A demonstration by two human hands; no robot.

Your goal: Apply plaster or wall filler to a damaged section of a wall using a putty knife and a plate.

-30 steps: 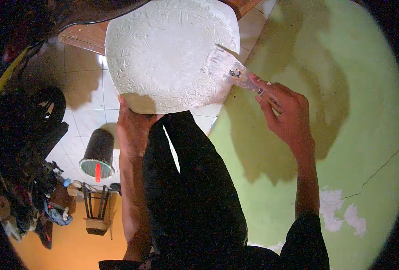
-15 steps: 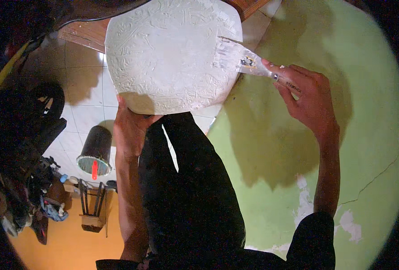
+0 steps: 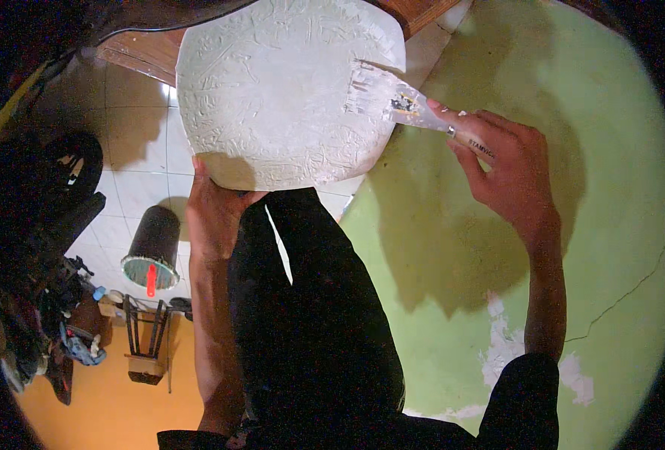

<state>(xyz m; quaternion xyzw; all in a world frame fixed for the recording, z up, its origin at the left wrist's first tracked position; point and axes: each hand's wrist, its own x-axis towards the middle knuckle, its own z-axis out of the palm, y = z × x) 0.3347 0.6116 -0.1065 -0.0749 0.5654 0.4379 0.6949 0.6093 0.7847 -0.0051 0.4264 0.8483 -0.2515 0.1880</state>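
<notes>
A wide, rounded white tray (image 3: 280, 90) with a ridged, uneven surface fills the upper middle of the view. My left hand (image 3: 214, 206) grips its lower left edge, thumb along the rim and the other fingers hidden beneath. My right hand (image 3: 516, 161) is closed round the handle of a putty knife (image 3: 411, 109), whose broad blade is smeared with white paste. That blade lies over the right part of the tray, seemingly touching its surface. A whitish coating, smoother in the middle, covers the tray.
On my right is a green wall (image 3: 452, 352) with white patches (image 3: 505, 349) and a crack. To the left are a dark bucket (image 3: 155, 232) with a red-handled thing, a stool (image 3: 146, 341) and dark clutter (image 3: 40, 300). Brown wood (image 3: 141, 52) shows behind the tray.
My right hand and the putty knife have shifted slightly left, so the blade sits a little further in over the tray. My left hand keeps its hold on the tray.
</notes>
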